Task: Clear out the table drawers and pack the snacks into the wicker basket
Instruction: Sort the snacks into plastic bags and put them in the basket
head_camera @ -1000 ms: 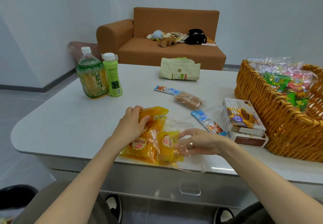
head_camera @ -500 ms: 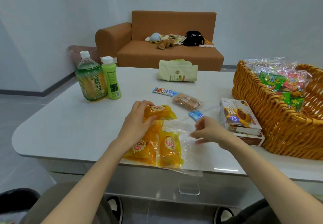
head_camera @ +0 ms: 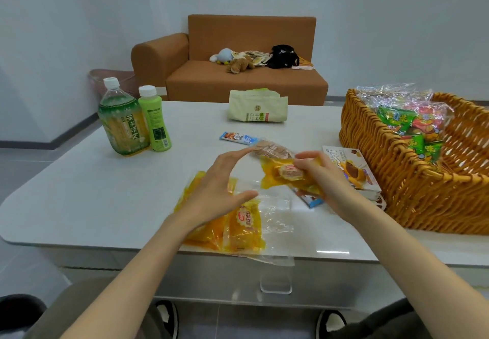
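Observation:
My right hand (head_camera: pixel 325 179) grips one yellow-wrapped cake (head_camera: pixel 283 174) and holds it just above the table, left of the wicker basket (head_camera: pixel 397 179). My left hand (head_camera: pixel 219 190) hovers with relaxed fingers over a clear bag (head_camera: pixel 272 219) that holds more yellow cakes (head_camera: pixel 244 226) at the table's near edge. The basket at the right contains a clear bag of green and red snack packets (head_camera: pixel 407 124). A snack box (head_camera: pixel 352 171) lies between my right hand and the basket. A shut drawer with a clear handle (head_camera: pixel 276 284) sits under the table's front edge.
Two green drink bottles (head_camera: pixel 124 121) stand at the left of the white table (head_camera: pixel 79 193). A pale green pouch (head_camera: pixel 258 107), a blue snack bar (head_camera: pixel 238 137) and a wrapped biscuit pack (head_camera: pixel 270 149) lie mid-table. A brown sofa (head_camera: pixel 246 68) is behind.
The yellow cake passed from my left hand to my right, which lifted it toward the basket. My left hand let go and opened over the bag.

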